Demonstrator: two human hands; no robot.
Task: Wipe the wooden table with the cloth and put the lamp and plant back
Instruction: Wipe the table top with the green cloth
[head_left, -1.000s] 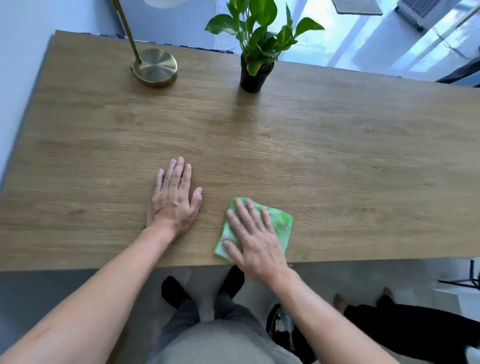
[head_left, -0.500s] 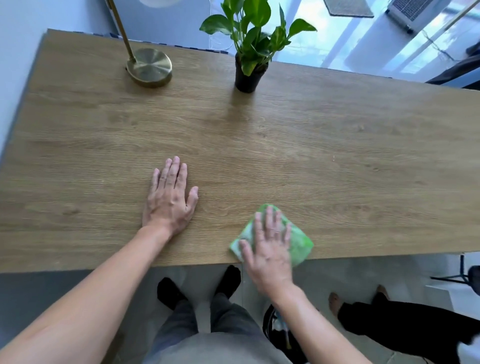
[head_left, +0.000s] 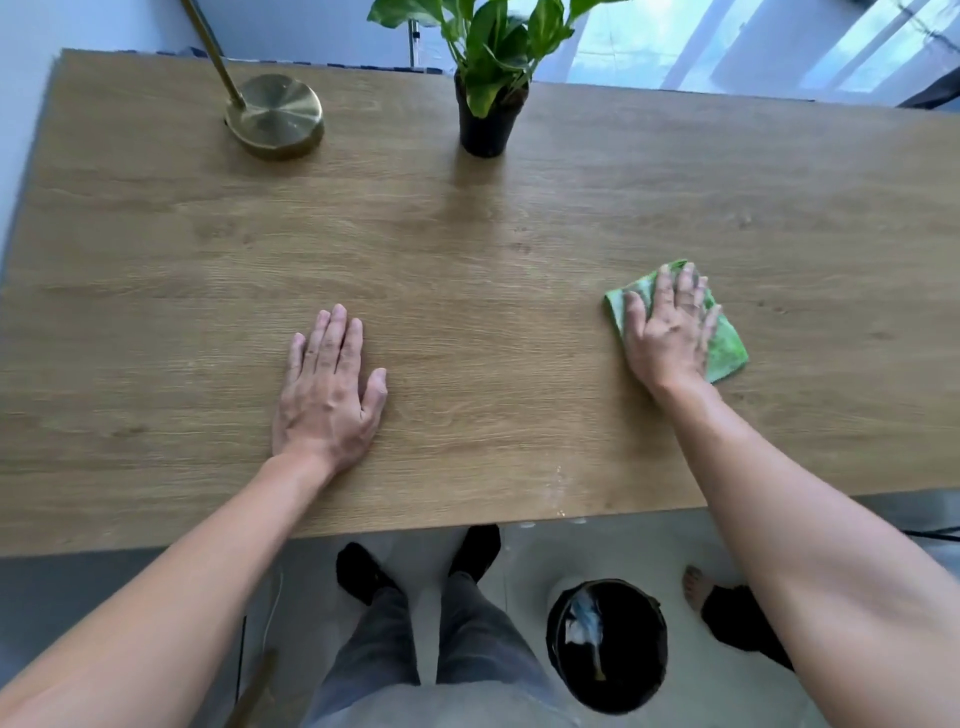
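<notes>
A wooden table (head_left: 493, 223) fills the view. My right hand (head_left: 670, 332) lies flat on a green cloth (head_left: 724, 343) at the table's right middle, pressing it down with fingers spread. My left hand (head_left: 330, 389) rests palm down on the bare wood near the front edge, holding nothing. A brass lamp (head_left: 275, 117) with a round base and slanted stem stands at the far left. A green plant (head_left: 491, 78) in a black pot stands at the far middle. The lamp's shade is out of view.
A black bin (head_left: 608, 644) with litter in it stands on the floor under the front edge. My legs and dark shoes (head_left: 363, 571) are below the table. Another person's bare foot (head_left: 696, 587) is at the right. Pale specks (head_left: 558, 488) lie near the table's front edge.
My right hand has slid the cloth to the right and farther onto the table, away from the front edge. My left hand has stayed flat in place. The camera has come closer.
</notes>
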